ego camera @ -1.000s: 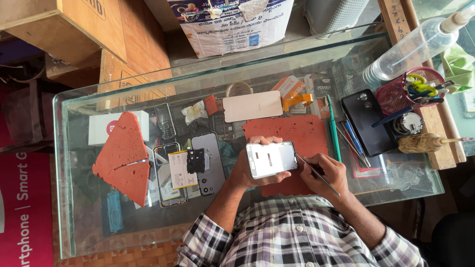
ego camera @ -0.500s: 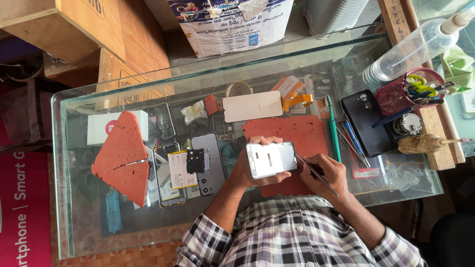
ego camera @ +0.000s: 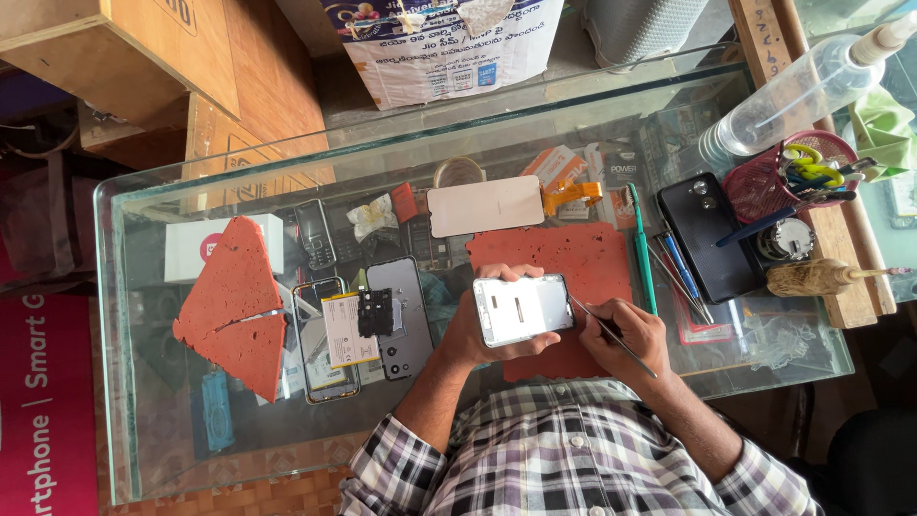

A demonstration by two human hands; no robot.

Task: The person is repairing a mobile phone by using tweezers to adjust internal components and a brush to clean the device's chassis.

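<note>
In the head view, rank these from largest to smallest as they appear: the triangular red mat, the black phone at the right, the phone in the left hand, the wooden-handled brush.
1. triangular red mat
2. black phone and the held phone in the left hand: too alike to rank, and the held one is raised nearer the camera
3. wooden-handled brush

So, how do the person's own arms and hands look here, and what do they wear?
Both forearms are bare. The sleeves of a checked shirt in white, grey and dark purple lines are rolled up to about the elbows. The left hand and the right hand wear no gloves. I see no watch, and any ring is too small to tell.
</note>
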